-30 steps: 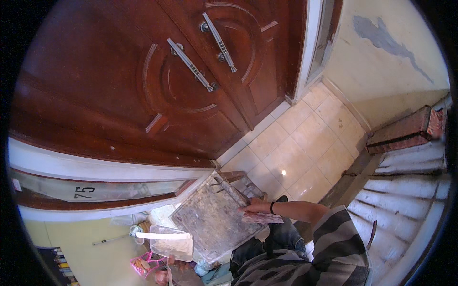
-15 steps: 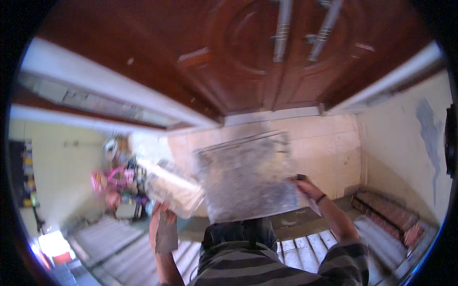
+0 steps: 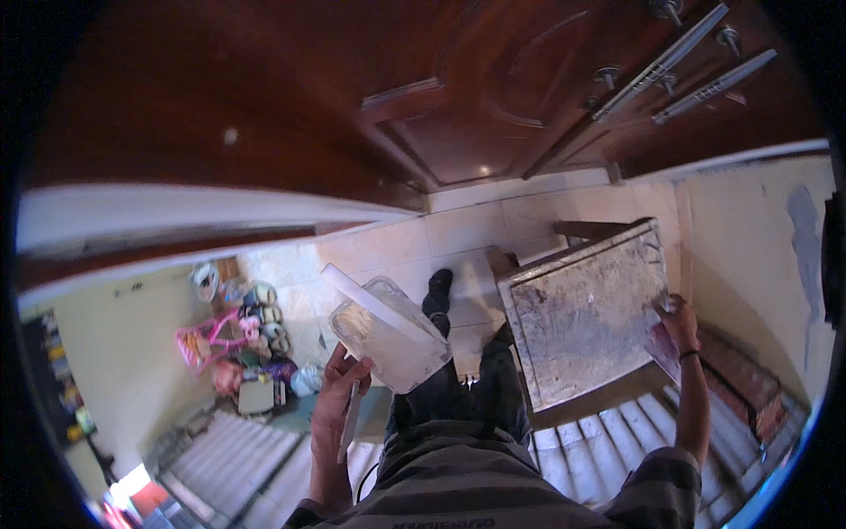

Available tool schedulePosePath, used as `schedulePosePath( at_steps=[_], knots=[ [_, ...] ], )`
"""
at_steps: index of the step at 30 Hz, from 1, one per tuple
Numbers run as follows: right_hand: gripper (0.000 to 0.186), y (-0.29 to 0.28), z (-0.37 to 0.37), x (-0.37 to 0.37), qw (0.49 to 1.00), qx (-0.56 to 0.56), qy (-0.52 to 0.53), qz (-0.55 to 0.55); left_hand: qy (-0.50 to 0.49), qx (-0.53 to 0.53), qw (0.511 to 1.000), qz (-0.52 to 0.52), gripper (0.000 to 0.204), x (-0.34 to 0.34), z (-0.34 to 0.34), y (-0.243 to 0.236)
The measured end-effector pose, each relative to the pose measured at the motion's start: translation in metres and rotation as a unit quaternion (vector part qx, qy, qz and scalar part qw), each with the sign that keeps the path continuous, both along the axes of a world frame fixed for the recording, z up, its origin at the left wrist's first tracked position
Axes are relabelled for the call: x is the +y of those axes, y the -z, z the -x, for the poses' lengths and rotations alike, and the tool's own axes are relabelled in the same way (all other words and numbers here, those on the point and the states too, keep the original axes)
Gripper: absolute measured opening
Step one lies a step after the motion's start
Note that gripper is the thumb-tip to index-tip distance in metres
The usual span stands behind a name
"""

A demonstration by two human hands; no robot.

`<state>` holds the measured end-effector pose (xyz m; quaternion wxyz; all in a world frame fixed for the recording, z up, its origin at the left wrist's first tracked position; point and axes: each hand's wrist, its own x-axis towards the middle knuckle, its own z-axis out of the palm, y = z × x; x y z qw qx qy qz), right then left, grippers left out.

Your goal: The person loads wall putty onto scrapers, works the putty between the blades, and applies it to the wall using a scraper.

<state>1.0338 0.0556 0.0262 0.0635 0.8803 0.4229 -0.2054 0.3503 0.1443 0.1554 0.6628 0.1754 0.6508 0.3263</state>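
My left hand (image 3: 339,383) grips a scuffed pale rectangular container (image 3: 379,353) with a white strip (image 3: 352,291) across it; a narrow flat grey piece (image 3: 351,425) is also in that hand, hanging along the wrist. My right hand (image 3: 677,322) is closed on the edge of a small wooden table (image 3: 577,326), whose worn, grey, stained top is tilted towards me. A flat pinkish piece (image 3: 659,351) shows beneath that hand. My legs and a dark shoe are between the container and the table.
Brown double doors (image 3: 485,97) with long metal handles stand ahead, over a tiled threshold (image 3: 467,220). Footwear and a pink basket-like item (image 3: 207,339) lie against the left wall. A wall (image 3: 749,238) is at the right, with steps (image 3: 608,441) behind me and a brick-red block (image 3: 749,397) beside them.
The view has swung round to face the doors. The table and container have separated: the table moved right in my right hand, and the container has risen in my left hand.
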Motion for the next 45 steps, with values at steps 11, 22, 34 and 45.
schedulePosePath(
  at_steps=[11, 22, 34, 45],
  knots=[
    [0.102, 0.012, 0.269, -0.071, 0.992, -0.005, 0.126, 0.009, 0.203, -0.065, 0.976, -0.035, 0.06, 0.097, 0.026, 0.004],
    [0.098, 0.042, 0.356, -0.112, 0.988, -0.072, 0.134, 0.001, 0.252, -0.096, 0.961, -0.063, 0.059, 0.1, 0.027, 0.0],
    [0.071, 0.141, 0.344, -0.123, 0.961, -0.269, 0.064, -0.005, 0.278, -0.185, 0.942, -0.039, 0.044, 0.098, 0.152, 0.174],
    [0.136, 0.14, 0.339, -0.129, 0.962, -0.256, 0.094, 0.022, 0.198, -0.234, 0.95, -0.059, 0.048, 0.055, 0.224, 0.262]
  ],
)
